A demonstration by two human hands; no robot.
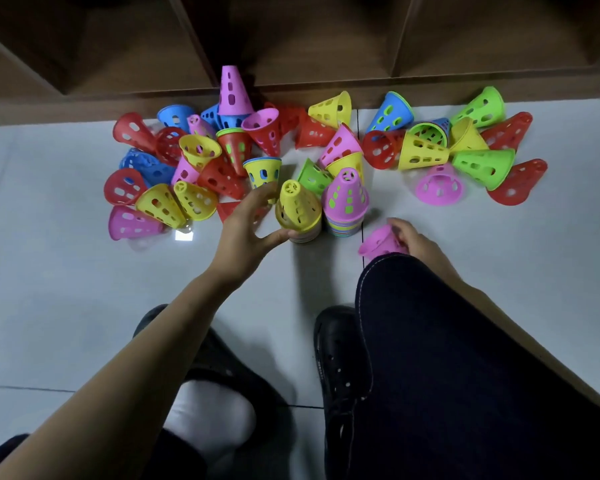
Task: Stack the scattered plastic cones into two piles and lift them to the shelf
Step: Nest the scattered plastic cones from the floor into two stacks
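Many perforated plastic cones in red, yellow, blue, green and pink lie scattered on the pale floor. Two upright piles stand side by side in front of me: one topped by a yellow cone (297, 207), the other topped by a pink cone (346, 195). My left hand (248, 225) reaches to the yellow-topped pile, thumb at its base and fingers spread behind it. My right hand (411, 239) grips a loose pink cone (380, 242) lying on its side just above my right knee.
A dark wooden shelf unit (309, 46) with open compartments runs along the far edge of the floor. A purple cone stack (234, 90) stands against it. My dark-trousered leg (465, 375) and black shoes (340, 358) fill the foreground.
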